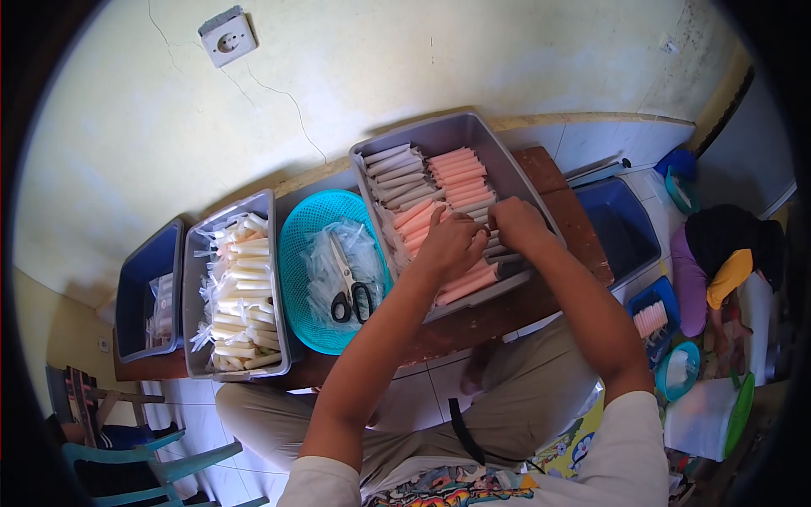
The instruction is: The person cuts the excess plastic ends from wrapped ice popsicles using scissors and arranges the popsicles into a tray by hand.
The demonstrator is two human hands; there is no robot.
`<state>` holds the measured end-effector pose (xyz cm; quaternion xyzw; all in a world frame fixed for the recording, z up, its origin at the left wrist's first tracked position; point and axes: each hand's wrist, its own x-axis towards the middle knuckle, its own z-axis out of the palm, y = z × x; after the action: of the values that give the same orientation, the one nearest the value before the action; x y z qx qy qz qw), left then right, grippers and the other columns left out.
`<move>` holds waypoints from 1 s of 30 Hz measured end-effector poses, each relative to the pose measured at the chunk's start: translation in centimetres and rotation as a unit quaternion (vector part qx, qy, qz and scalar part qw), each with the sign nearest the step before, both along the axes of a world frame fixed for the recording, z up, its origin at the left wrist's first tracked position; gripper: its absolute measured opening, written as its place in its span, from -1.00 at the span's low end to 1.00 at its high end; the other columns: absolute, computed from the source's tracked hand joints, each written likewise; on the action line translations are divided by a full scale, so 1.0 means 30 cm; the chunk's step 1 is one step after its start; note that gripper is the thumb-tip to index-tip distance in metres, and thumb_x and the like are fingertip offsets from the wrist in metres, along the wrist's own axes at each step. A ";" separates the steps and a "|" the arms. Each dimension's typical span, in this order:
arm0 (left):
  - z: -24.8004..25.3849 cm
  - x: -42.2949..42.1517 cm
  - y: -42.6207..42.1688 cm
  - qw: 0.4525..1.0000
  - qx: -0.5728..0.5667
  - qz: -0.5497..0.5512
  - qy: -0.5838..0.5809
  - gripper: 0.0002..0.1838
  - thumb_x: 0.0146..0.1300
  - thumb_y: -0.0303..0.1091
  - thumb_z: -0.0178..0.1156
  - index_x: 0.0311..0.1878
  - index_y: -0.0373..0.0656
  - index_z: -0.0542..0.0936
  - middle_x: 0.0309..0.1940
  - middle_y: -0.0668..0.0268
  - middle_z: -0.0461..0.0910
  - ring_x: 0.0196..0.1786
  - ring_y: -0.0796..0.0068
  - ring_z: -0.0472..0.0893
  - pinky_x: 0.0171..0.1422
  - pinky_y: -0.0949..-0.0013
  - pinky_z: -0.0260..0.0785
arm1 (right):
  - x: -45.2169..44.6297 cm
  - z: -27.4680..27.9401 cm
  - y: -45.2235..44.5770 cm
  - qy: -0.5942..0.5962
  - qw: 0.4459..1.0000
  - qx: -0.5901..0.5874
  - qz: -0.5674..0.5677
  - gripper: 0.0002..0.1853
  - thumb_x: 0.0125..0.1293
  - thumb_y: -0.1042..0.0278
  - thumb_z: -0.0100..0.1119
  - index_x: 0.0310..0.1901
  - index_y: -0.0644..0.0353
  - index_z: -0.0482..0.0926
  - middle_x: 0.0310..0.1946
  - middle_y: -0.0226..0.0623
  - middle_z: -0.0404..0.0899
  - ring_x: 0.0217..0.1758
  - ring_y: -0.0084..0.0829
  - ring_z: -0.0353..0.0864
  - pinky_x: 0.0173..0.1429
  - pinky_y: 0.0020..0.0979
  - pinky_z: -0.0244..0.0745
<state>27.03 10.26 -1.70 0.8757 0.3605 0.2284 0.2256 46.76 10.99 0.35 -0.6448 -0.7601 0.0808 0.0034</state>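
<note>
Both my hands are over a grey plastic bin (513, 152) holding rows of thin plastic-wrapped sticks. Some are pink wrapped sticks (457, 166), others are greyish-brown wrapped sticks (397, 173). My left hand (456, 245) is bent down over the middle of the rows, its fingers curled and its fingertips partly hidden. Close beside it, my right hand (517, 225) is closed near the bin's right side, thumb and fingers together at the ends of the sticks. What either hand grips cannot be made out.
Left of the bin, a turquoise basket (296, 245) holds clear plastic pieces and black-handled scissors (345, 275). Beyond it stand a bin (194, 279) of cream-coloured wrapped sticks and a dark blue bin (127, 296). At right are an empty-looking blue tub (621, 220) and another person (718, 262) crouching.
</note>
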 end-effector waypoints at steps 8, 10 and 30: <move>0.062 -0.052 0.037 0.978 0.024 0.102 -0.181 -0.77 0.52 -0.33 0.19 -0.03 -0.20 0.78 -0.11 0.05 0.81 0.08 0.03 0.76 0.37 0.06 0.49 | -0.045 0.027 0.041 0.170 0.978 0.118 0.015 -0.84 0.28 0.50 0.38 -0.11 0.17 0.77 -0.17 -0.04 0.81 -0.02 0.01 0.82 0.11 -0.06 0.71; 0.058 -0.068 0.060 0.955 0.081 0.160 -0.237 -0.84 0.40 -0.40 0.28 -0.10 -0.24 0.78 -0.16 0.03 0.82 -0.06 -0.05 0.77 0.17 0.03 0.56 | -0.058 0.020 0.058 0.219 0.966 0.133 0.027 -0.82 0.28 0.47 0.41 -0.08 0.18 0.77 -0.16 -0.05 0.82 -0.05 -0.01 0.83 0.09 -0.08 0.71; 0.007 -0.211 0.180 0.949 0.148 0.227 0.159 -0.76 0.47 -0.28 0.15 -0.03 -0.10 0.78 -0.07 0.09 0.80 0.07 0.04 0.77 0.62 -0.18 0.23 | -0.157 -0.175 0.304 0.307 0.935 0.129 0.120 -0.67 0.30 0.41 0.43 0.08 0.29 0.74 0.00 0.04 0.79 0.12 0.04 0.78 0.28 -0.09 0.63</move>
<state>20.68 15.64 -1.48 0.8193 0.5433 0.1818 -0.0243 42.05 20.12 -4.90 -0.4866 -0.7975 0.1763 0.3102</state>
